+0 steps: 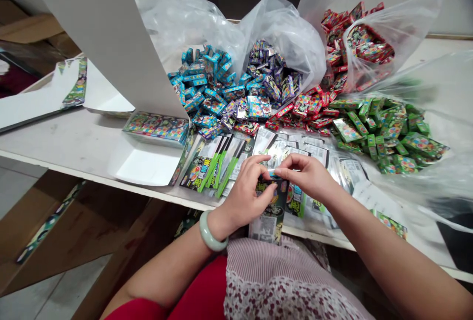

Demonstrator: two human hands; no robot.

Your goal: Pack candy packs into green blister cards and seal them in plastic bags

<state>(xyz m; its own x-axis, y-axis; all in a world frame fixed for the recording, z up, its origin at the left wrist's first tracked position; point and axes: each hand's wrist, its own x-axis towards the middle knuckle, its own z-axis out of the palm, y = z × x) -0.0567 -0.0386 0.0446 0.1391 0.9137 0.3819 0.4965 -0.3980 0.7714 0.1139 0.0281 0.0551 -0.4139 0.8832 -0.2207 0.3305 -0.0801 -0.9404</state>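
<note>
A black printed candy pouch (269,221) hangs over the table's front edge, with its top end between my hands. My left hand (248,189), with a pale green bangle on the wrist, curls round the pouch's upper left side, thumb in front. Thumb and forefinger of my right hand (308,174) pinch together at the pouch's top edge, where a small blue bit shows. Whether that bit is a box inside is hidden by the fingers. Flat pouches with green strips (218,167) lie left of my hands, and more clear-topped pouches (308,145) lie behind and to the right.
Beyond the pouches lie heaps of small boxes: blue (207,83), purple (275,76), red (314,108) and green (391,132), partly in clear plastic bags. An open white display carton (148,162) holds a row of boxes at left. Brown cardboard (84,226) stands below the table.
</note>
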